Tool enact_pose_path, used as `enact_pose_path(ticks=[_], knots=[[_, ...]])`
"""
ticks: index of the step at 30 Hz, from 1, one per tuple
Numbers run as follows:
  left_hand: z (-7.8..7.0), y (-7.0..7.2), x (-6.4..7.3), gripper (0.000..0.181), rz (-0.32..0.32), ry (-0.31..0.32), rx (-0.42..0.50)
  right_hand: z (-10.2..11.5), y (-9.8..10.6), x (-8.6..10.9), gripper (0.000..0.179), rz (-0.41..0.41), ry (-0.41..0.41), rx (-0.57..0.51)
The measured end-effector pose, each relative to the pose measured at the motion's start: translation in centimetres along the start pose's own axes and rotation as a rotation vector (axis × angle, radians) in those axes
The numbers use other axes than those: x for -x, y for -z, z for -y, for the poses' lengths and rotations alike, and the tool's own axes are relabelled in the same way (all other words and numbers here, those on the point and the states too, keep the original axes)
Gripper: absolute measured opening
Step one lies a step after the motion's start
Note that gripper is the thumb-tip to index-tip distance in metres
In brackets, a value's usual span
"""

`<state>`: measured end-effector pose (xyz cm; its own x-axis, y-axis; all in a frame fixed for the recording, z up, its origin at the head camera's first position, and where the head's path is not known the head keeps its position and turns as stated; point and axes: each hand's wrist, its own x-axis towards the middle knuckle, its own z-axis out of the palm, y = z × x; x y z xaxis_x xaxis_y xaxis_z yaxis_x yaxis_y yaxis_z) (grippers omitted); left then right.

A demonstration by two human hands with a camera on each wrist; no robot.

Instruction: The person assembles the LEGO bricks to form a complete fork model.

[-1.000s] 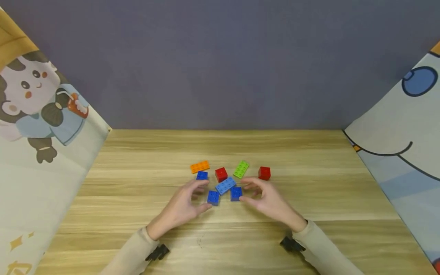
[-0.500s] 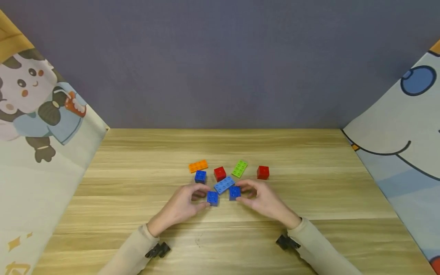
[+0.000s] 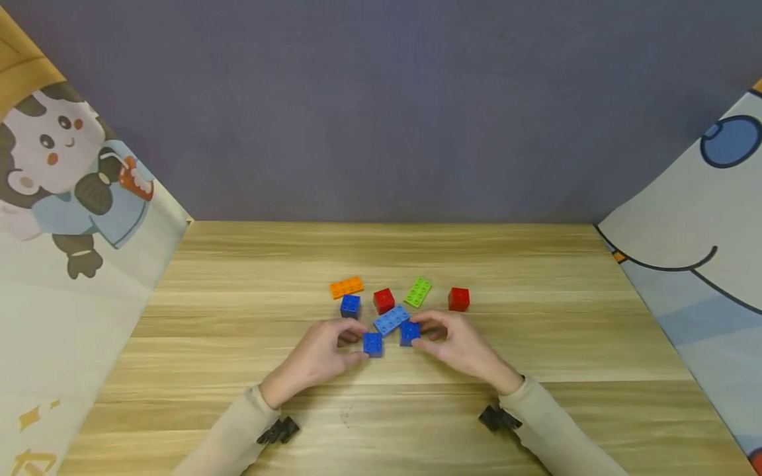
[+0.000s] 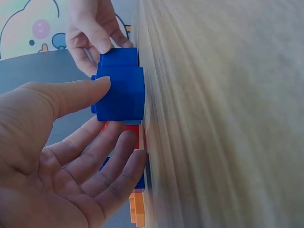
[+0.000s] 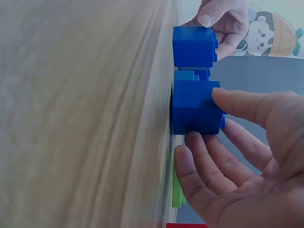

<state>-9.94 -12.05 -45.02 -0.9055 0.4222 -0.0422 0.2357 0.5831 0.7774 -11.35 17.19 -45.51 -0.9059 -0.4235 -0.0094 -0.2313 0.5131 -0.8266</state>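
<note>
In the head view my left hand (image 3: pixel 324 350) pinches a square dark blue building brick (image 3: pixel 372 345) from its left side. Up close in the left wrist view, the thumb lies on the near face of this brick (image 4: pixel 121 95) and the fingertips are at its far side. My right hand (image 3: pixel 458 344) pinches a second dark blue brick (image 3: pixel 409 334) between thumb and fingers; the right wrist view has this brick (image 5: pixel 195 107) standing on the table, studs facing up. A flat light blue eight-stud brick (image 3: pixel 391 320) lies slanted just behind the two, close to both.
Behind them on the wooden table (image 3: pixel 268 264) lie a third dark blue brick (image 3: pixel 350 306), a red brick (image 3: pixel 383 301), an orange flat brick (image 3: pixel 346 287) and a lime green flat brick (image 3: pixel 419 291). Another red brick (image 3: pixel 458 299) sits beyond the right hand. A grey wall (image 3: pixel 381 112) rises behind.
Both hands have closed their thumbs and fingers onto the two front dark blue bricks. The left brick has shifted slightly right, toward the other one.
</note>
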Motion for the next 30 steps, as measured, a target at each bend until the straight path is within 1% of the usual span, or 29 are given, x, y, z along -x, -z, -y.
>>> enact_pose_path(ticks=[8, 16, 23, 30], knots=[[0.1, -0.2, -0.1, 0.034, -0.023, -0.002, -0.056, 0.4, 0.2, 0.0, 0.038, 0.002, -0.006, 0.008], [0.2, -0.2, -0.3, 0.034, -0.019, -0.001, -0.083, 1.5, 0.4, 0.1, 0.038, -0.007, 0.009, 0.018], [0.1, -0.2, -0.3, 0.034, -0.009, -0.007, -0.082, 2.4, 0.4, 0.0, 0.038, -0.012, 0.025, 0.012], [0.1, -0.2, -0.3, 0.033, -0.009, -0.014, -0.079, 2.9, 0.1, -0.1, 0.038, -0.009, 0.033, -0.005]])
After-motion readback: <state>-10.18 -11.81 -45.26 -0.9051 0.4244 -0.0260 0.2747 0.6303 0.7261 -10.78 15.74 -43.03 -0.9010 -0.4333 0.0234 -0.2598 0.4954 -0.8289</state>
